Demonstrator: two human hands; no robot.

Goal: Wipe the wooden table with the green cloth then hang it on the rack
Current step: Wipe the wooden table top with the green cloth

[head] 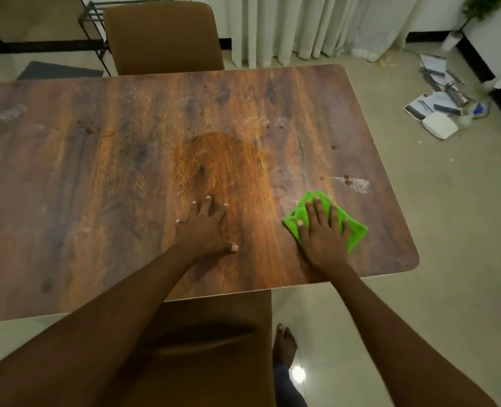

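I saw the green cloth (358, 232) lying folded flat on the wooden counter (96, 171), in the lower right of the frame near that corner. Its long axis ran from upper left to lower right, and its top corner pointed at the white smears (358, 183) just above it. The right hand (322, 230) pressed down on it, fingers (319, 207) straight and slightly apart, pinching nothing. The left hand (205, 230) rested palm down on bare wood at centre, fingers spread wide. A black rack (95, 16) stood at upper left, behind a brown chair (164, 36).
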